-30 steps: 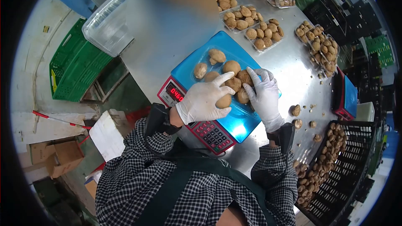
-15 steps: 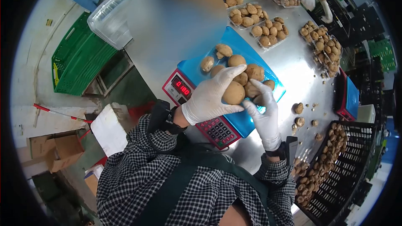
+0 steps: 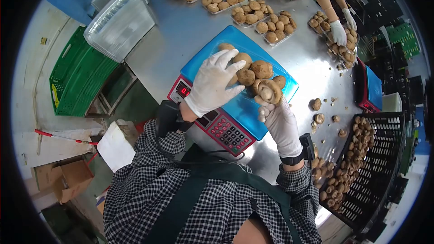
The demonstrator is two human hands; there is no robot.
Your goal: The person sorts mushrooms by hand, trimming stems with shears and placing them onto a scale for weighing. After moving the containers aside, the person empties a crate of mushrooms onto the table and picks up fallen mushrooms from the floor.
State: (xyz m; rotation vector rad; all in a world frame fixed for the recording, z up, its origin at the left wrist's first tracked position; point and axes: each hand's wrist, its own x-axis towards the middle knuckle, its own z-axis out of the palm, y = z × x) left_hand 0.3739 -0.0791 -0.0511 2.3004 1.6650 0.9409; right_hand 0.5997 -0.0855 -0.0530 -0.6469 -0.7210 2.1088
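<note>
My left hand (image 3: pixel 214 82), in a white glove, hovers over the left part of the clear tray with its fingers spread, close to or touching brown mushrooms (image 3: pixel 246 77). The tray rests on the blue platform (image 3: pixel 205 49) of a red scale (image 3: pixel 224 132), whose lit display is partly covered by my left hand. At the tray's near right edge, my gloved right hand (image 3: pixel 282 124) is closed on a mushroom (image 3: pixel 267 92) turned stem up. Below that cap, another pale stem (image 3: pixel 262 114) shows at my fingers. The left hand hides some of the mushrooms.
Filled mushroom trays (image 3: pixel 276 28) line the far side of the metal table (image 3: pixel 303 54). Another person's gloved hands (image 3: pixel 338 32) work at a tray on the right. A black crate (image 3: pixel 379 153) of mushrooms stands near right; stacked clear trays (image 3: pixel 118 27) stand left.
My left hand has let go of a large mushroom and spread its fingers. My right hand now shows a mushroom stem up. The other person's hands have come down to the right-hand tray.
</note>
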